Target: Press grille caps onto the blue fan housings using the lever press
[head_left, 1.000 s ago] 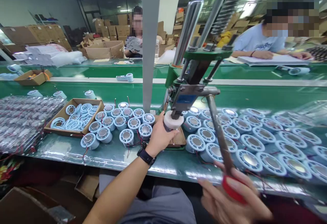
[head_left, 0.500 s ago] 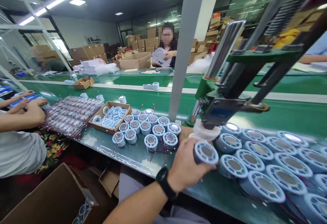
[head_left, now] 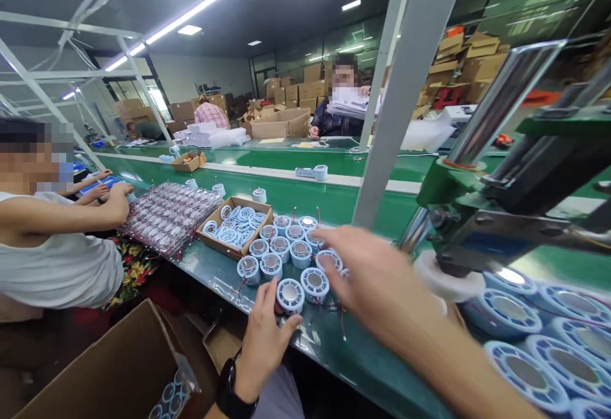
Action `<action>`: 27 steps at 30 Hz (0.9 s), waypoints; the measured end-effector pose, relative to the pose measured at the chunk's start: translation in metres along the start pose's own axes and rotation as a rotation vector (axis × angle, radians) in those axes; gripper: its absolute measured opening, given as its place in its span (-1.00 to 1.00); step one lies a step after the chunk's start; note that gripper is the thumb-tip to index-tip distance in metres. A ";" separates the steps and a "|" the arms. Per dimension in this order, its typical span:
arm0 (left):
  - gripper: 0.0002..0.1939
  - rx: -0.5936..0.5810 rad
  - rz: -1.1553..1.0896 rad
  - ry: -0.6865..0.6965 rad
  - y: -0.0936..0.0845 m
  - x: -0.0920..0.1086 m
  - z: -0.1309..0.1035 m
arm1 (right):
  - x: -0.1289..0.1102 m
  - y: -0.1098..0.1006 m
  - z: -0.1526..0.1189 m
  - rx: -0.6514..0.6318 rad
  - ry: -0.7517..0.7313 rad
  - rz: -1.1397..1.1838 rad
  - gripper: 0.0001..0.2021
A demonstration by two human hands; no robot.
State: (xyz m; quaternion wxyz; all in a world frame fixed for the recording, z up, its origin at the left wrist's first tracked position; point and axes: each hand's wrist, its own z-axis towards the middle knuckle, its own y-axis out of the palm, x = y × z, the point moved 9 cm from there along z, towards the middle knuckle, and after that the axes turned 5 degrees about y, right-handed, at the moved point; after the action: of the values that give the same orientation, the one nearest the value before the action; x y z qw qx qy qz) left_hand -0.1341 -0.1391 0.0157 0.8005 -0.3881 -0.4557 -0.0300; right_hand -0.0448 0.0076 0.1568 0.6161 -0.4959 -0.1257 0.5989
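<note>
My left hand [head_left: 262, 326], with a black watch on its wrist, curls its fingers and thumb around the near side of a light-blue round housing [head_left: 290, 296]. That housing has a grey disc in a slotted top and sits at the front of a cluster of similar wired housings [head_left: 300, 253]. Over the right side of the cluster reaches my right hand [head_left: 356, 266], somewhat blurred, its thumb and fingers apart around another housing [head_left: 329, 260]. Whether the right hand touches that one, I cannot tell.
A green-framed press [head_left: 496, 228] with a white round pad stands to the right, beside more housings [head_left: 520, 368]. A grey post [head_left: 405, 100] rises behind my right hand. A carton of blue rings [head_left: 233, 250] is at the left. Co-workers sit at the left and across the belt.
My left hand has carried the housing from beside the press leftward to the cluster's front. My right hand has come into view over the cluster. The camera view has turned left.
</note>
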 end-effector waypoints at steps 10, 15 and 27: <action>-0.67 0.110 0.456 0.081 -0.150 -0.013 0.138 | -0.034 0.146 0.015 -0.421 0.256 -0.272 -0.56; -0.68 -0.233 0.489 0.050 -0.126 -0.041 0.205 | -0.033 0.143 0.004 -0.326 0.296 -0.241 -0.56; -0.70 -0.357 0.559 0.114 -0.109 -0.057 0.210 | 0.000 0.073 -0.001 0.035 0.237 0.116 -0.54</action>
State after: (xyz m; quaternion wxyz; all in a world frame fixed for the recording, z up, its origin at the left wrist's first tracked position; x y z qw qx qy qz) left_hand -0.3588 -0.0962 0.0971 0.7215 -0.6297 -0.2737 0.0897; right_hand -0.0890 -0.0082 0.1003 0.5995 -0.5586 -0.0127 0.5731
